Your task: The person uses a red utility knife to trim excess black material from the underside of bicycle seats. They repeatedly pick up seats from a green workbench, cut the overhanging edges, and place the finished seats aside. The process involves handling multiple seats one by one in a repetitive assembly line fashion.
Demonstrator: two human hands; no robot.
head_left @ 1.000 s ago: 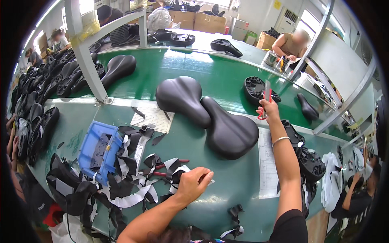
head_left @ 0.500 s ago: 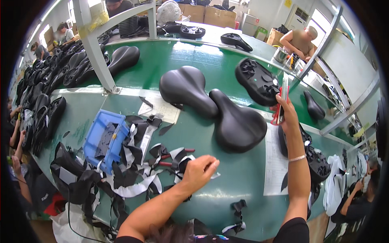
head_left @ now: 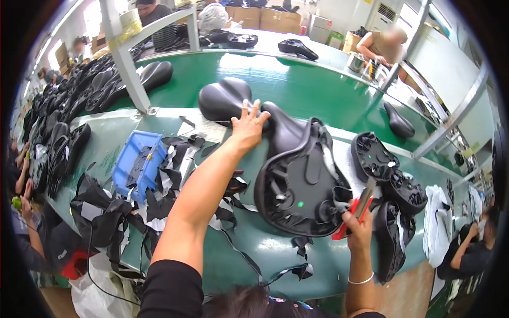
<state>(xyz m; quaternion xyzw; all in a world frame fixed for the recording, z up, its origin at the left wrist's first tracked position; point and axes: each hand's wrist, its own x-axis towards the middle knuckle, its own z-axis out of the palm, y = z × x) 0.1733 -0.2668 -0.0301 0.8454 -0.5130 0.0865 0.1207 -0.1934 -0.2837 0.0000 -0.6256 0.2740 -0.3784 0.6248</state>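
I am now tipping the black moulded bicycle saddle [head_left: 302, 180] underside-up at frame centre, left hand [head_left: 247, 126] spread flat on its nose, right hand [head_left: 358, 229] clenched around red-handled scissors [head_left: 354, 216].

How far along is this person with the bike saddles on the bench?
Done, it seems: trimmed black scraps litter the green bench. In hand: the left hand steadies an upturned saddle while the right hand holds a red-handled tool at its rim. Left: more upturned saddles wait at right; how many need work I cannot tell.
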